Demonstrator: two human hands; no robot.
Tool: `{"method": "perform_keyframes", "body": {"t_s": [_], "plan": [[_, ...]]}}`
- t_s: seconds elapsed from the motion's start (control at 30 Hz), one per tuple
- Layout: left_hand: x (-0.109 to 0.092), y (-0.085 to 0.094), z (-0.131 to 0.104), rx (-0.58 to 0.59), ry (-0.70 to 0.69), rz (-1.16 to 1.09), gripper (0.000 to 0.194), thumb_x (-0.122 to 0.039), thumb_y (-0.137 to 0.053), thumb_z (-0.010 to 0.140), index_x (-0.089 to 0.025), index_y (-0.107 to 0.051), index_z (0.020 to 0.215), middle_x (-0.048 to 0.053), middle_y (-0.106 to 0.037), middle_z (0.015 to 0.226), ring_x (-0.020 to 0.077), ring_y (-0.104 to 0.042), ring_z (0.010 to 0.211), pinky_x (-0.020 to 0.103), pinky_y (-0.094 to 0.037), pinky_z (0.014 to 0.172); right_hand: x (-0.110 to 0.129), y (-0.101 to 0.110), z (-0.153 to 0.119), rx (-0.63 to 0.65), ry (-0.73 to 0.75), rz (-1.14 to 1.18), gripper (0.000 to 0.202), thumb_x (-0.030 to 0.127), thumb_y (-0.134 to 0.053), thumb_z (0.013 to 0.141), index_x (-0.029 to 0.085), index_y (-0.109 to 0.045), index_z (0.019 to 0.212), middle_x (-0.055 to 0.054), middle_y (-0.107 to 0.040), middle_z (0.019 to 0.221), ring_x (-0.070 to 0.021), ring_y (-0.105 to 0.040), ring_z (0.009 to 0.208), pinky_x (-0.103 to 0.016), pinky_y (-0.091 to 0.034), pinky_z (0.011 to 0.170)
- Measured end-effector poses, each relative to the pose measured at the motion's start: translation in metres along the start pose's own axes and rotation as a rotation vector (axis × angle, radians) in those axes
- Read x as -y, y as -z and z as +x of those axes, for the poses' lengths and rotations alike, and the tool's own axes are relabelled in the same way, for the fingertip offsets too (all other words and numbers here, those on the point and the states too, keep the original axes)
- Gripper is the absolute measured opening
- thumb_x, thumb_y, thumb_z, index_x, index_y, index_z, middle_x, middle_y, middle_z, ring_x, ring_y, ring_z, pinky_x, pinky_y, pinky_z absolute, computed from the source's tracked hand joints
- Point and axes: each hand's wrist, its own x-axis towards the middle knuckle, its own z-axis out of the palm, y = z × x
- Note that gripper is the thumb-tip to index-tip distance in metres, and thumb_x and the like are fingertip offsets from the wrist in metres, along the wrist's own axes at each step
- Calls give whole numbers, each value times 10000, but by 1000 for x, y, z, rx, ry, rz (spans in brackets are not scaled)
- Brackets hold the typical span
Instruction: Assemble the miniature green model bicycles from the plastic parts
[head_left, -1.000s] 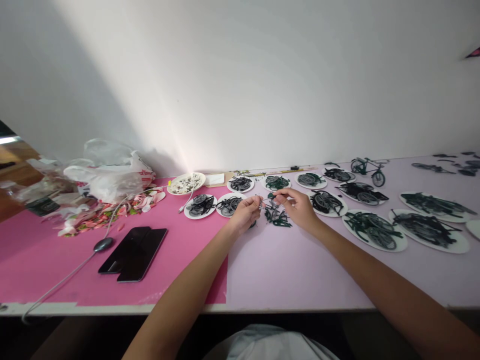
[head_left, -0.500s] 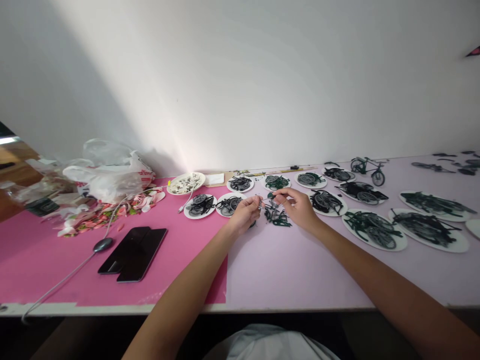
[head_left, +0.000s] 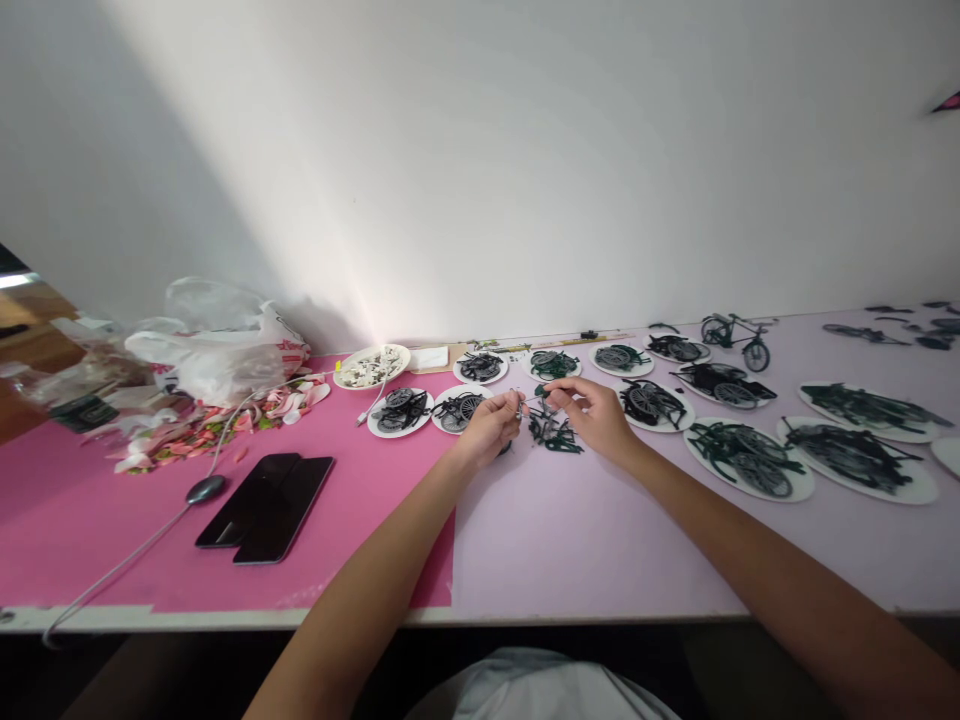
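Note:
My left hand (head_left: 489, 428) is closed in a pinch over the lilac part of the table. What sits between its fingertips is thin and too small to name. Facing it, my right hand (head_left: 594, 414) pinches a small dark green part (head_left: 542, 391) between thumb and forefinger. Both sets of fingertips are close together, with a slight gap between them. Just below them lies a loose pile of dark green model bicycle parts (head_left: 555, 431). An assembled model bicycle (head_left: 739, 336) stands upright farther back on the right.
White plates of dark bicycle parts, such as one plate (head_left: 400, 432), spread across both sides. To the left lie two phones (head_left: 283, 508), a dark oval device on a cable (head_left: 206, 489), pink petals (head_left: 247, 425) and a plastic bag (head_left: 217, 355). A wall closes off the back.

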Motion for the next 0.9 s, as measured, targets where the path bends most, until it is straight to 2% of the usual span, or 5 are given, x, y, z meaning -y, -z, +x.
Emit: {"method": "perform_keyframes", "body": {"t_s": [0.1, 0.3, 0.53, 0.77, 0.9], "plan": [[2, 3, 2, -5, -7, 14, 546, -565, -904, 714, -149, -592, 882, -1, -573, 806, 12, -228, 475, 176, -202, 451, -4, -1, 0, 8, -34, 48, 360, 543, -642, 957, 209, -763, 1014, -70, -766, 856, -231, -742, 809, -321, -591, 703], [3, 5, 3, -4, -12, 30, 561, -582, -901, 705, -147, -581, 859, -14, -545, 766, 15, -221, 471, 182, -183, 447, -6, -4, -1, 22, -167, 192, 465, 629, -684, 904, 193, -772, 1042, -71, -736, 830, -185, -648, 675, -259, -506, 504], [2, 5, 2, 6, -25, 56, 549, -572, -894, 722, -147, -569, 843, -36, -499, 711, 17, -211, 465, 184, -159, 441, 3, -6, -1, 25, -217, 260, 544, 695, -671, 881, 172, -778, 989, -59, -697, 764, -135, -546, 549, -262, -491, 480], [3, 3, 1, 9, -35, 92, 568, -602, -883, 725, -144, -573, 851, -12, -541, 752, 19, -229, 474, 188, -154, 442, 0, -7, -1, -5, -211, 212, 483, 651, -709, 868, 191, -766, 1003, -59, -709, 803, -158, -606, 598, -252, -488, 471], [3, 4, 1, 6, -39, 101, 558, -600, -882, 725, -146, -578, 843, -12, -535, 744, 22, -226, 477, 190, -155, 443, -3, -7, -2, -17, -167, 184, 410, 587, -711, 891, 205, -751, 1034, -87, -752, 946, -216, -716, 763, -268, -529, 530]]}}
